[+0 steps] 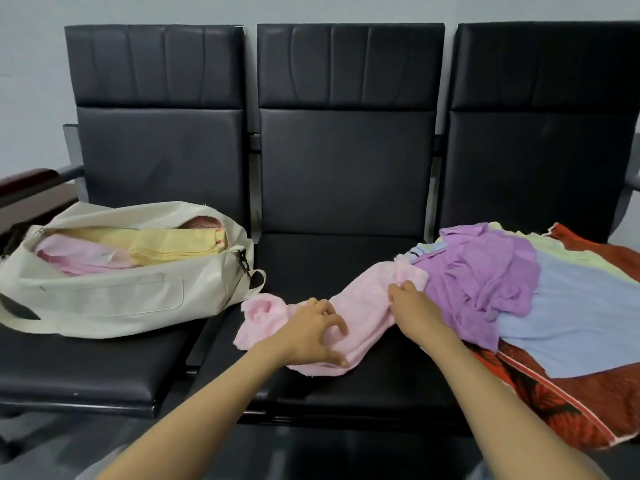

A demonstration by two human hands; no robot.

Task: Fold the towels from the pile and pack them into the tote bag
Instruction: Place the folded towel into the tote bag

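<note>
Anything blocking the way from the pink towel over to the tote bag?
Nothing visible. Only bare black seat lies between the pink towel and the tote bag, whose mouth is open; folded towels already lie inside.

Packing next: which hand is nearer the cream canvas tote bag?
Left. The left hand, on the pink towel, is just right of the cream canvas tote bag; the right hand is farther right.

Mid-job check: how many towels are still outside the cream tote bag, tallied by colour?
Pink terry towel: 1
Purple crumpled towel: 1
Light blue flat towel: 1
Pale yellow towel: 1
Red patterned towel: 1
Total visible: 5
</note>
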